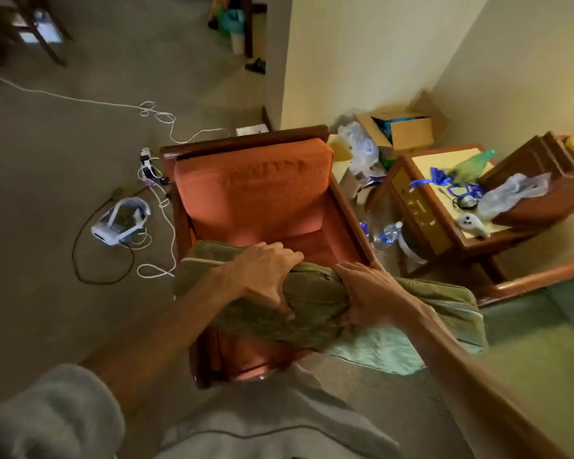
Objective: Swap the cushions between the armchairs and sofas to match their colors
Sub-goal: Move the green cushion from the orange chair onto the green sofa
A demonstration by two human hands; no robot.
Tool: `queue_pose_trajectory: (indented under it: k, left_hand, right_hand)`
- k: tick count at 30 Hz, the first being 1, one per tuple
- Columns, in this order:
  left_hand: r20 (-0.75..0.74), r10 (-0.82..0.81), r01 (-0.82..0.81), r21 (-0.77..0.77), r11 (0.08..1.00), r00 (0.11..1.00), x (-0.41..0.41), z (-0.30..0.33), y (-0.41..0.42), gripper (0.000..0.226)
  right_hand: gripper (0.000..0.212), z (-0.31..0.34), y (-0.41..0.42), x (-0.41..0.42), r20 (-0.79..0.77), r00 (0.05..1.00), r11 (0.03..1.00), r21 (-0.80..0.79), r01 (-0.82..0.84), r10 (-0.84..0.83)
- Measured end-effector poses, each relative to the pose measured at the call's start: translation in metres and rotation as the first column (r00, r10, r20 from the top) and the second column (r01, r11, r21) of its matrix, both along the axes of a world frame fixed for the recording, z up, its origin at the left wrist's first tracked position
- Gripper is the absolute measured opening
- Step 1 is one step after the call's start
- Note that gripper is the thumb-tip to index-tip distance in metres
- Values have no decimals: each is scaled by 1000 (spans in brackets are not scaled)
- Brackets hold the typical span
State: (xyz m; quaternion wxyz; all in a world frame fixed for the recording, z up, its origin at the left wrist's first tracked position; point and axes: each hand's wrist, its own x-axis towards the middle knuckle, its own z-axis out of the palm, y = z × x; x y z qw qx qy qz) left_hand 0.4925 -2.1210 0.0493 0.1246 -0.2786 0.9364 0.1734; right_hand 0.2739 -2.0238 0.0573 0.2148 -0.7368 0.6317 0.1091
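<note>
A green cushion [315,298] is held over the front of an orange armchair [256,187] with a wooden frame. My left hand [265,276] grips the cushion's top edge from above. My right hand [365,293] grips the same edge just to the right. The cushion sags at both ends and hides most of the armchair's orange seat. The orange back cushion stands upright in the chair. A green sofa [540,329] with a wooden arm lies at the right.
A wooden side table [444,200] with bags, blue ribbons and a white controller stands right of the armchair. Water bottles [386,235] and a cardboard box [405,130] lie behind. A headset [120,223], power strip and cables cover the carpet at the left.
</note>
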Motion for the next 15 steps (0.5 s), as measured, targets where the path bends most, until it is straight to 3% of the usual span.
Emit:
queue_pose_trajectory:
  k: [9, 15]
  left_hand:
    - [-35, -298, 292, -120, 949, 954, -31, 76, 91, 88]
    - [-58, -483, 470, -149, 870, 874, -109, 93, 165, 96]
  right_hand:
    - [91, 51, 161, 10, 87, 941, 920, -201, 337, -326]
    - [84, 73, 269, -27, 108, 853, 821, -232, 521, -511]
